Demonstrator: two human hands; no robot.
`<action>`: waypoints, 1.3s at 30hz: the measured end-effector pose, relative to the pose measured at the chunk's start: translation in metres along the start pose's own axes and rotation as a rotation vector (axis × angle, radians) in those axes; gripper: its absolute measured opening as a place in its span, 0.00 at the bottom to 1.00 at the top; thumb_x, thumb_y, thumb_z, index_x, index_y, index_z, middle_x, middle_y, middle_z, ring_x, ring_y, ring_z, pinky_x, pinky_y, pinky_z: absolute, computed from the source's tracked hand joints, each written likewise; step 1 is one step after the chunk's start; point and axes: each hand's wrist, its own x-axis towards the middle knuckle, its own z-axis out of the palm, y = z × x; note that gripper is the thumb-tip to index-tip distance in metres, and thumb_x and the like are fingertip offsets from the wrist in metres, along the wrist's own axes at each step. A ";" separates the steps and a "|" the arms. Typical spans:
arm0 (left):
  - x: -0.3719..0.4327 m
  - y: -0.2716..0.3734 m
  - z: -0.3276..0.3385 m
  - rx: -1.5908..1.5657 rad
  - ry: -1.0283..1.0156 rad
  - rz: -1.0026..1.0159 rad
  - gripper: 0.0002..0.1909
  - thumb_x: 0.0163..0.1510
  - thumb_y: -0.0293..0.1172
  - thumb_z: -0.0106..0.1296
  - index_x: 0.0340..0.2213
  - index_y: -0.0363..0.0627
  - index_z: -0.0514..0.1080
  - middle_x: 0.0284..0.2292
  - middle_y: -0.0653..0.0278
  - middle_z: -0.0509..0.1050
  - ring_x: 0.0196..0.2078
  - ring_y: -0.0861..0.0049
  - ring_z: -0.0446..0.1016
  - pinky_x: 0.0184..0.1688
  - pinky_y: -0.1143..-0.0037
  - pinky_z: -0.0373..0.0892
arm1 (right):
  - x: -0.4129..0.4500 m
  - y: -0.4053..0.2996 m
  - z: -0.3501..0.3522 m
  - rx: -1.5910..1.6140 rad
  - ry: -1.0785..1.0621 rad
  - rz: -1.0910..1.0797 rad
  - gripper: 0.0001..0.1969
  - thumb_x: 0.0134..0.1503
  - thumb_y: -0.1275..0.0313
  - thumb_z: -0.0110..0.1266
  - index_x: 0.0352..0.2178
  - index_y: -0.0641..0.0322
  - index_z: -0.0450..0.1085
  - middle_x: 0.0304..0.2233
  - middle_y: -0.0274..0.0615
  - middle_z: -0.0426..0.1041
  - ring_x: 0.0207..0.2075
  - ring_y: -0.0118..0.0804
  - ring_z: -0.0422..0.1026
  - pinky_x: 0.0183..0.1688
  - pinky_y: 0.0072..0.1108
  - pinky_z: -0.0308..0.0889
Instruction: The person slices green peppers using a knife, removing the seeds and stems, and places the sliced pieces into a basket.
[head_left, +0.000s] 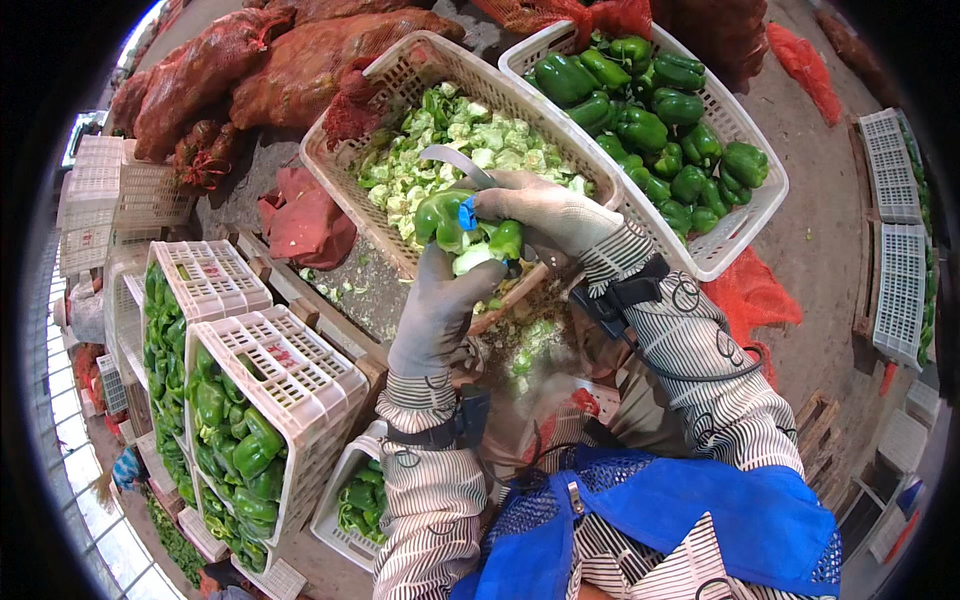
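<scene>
My left hand (457, 300), in a grey glove, holds a green bell pepper (442, 217) from below; a pale cut part of the pepper shows between the hands. Gloved too, my right hand (536, 206) has a knife with a curved blade (454, 161) in its grip, the blade pointing to the upper left, and its thumb, with blue material at the tip, rests at the pepper. Both hands are above the near end of a plastic crate (364, 217) holding pale green pepper cores and trimmings (480, 135). Right of it, another white crate (757, 150) holds whole green peppers (641, 129).
Stacked white crates (277, 352) of green peppers stand at left, beside a wooden pallet (307, 311). A low crate (337, 525) with peppers is near my left forearm. Red mesh sacks (315, 67) lie behind. More crates (900, 285) stand far right.
</scene>
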 end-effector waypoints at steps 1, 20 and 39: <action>0.002 0.000 -0.002 -0.023 -0.003 0.022 0.26 0.57 0.27 0.56 0.56 0.37 0.65 0.45 0.64 0.75 0.47 0.77 0.75 0.50 0.76 0.70 | 0.000 -0.002 0.000 0.033 -0.021 -0.030 0.26 0.63 0.62 0.53 0.56 0.70 0.65 0.44 0.40 0.74 0.44 0.24 0.72 0.44 0.16 0.69; 0.026 -0.003 0.004 0.928 0.367 0.691 0.24 0.53 0.27 0.61 0.51 0.44 0.71 0.42 0.55 0.74 0.43 0.63 0.75 0.48 0.70 0.71 | 0.012 -0.011 -0.017 0.315 0.429 -0.060 0.20 0.64 0.57 0.45 0.40 0.68 0.68 0.20 0.44 0.73 0.09 0.30 0.67 0.04 0.19 0.58; 0.010 -0.003 0.005 0.014 0.007 0.108 0.14 0.62 0.39 0.55 0.35 0.37 0.73 0.20 0.71 0.70 0.19 0.88 0.66 0.21 0.83 0.61 | 0.005 -0.011 0.008 -0.027 0.235 -0.080 0.20 0.59 0.62 0.53 0.47 0.66 0.70 0.23 0.33 0.70 0.11 0.19 0.64 0.08 0.14 0.54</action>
